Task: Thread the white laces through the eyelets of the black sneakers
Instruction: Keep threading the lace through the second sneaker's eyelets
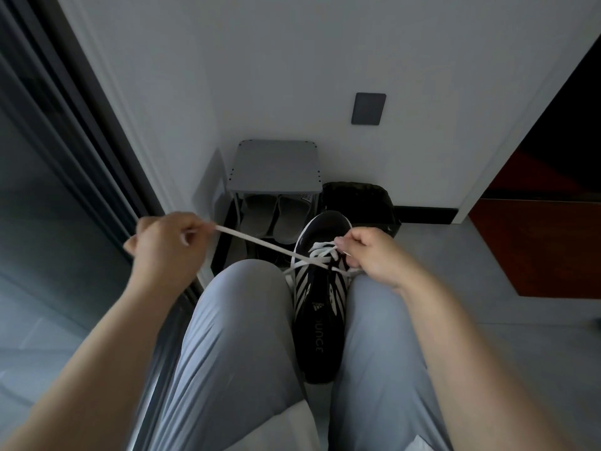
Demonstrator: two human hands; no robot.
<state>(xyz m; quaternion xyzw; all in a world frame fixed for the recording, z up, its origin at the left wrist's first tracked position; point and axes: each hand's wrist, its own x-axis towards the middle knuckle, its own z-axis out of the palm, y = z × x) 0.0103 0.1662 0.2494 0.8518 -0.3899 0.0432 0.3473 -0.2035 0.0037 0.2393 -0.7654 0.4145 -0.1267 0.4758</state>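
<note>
A white wall (292,60) with a dark grey switch plate (368,108) closes off a narrow corner, where a pale grey floor (455,262) meets a dark sliding-door frame (81,131) on the left and a reddish-brown cabinet (536,242) on the right. Against the wall stands a small grey shoe rack (276,167) with a pair of grey slippers (276,219) on its lower shelf, and just beside it a black bin (357,200).

The person sits with knees apart in light grey trousers (237,336). One black sneaker (320,307), white-striped on its sides, is wedged upright between the thighs, toe pointing away toward the rack. Only this one shoe is visible.

The left hand (166,242) is raised to the left of the shoe and well apart from it, curled closed, pinching one end of the white lace (257,244) between thumb and fingers. The lace runs taut from that hand diagonally down to the eyelets, crossing the tongue. The right hand (370,252) sits right at the shoe's upper eyelets, touching its right side, fingers bent and pinching the lace where it crosses there. Several white crossings already lie over the forefoot, and a short flat stretch of lace passes under the right hand toward the right knee.
</note>
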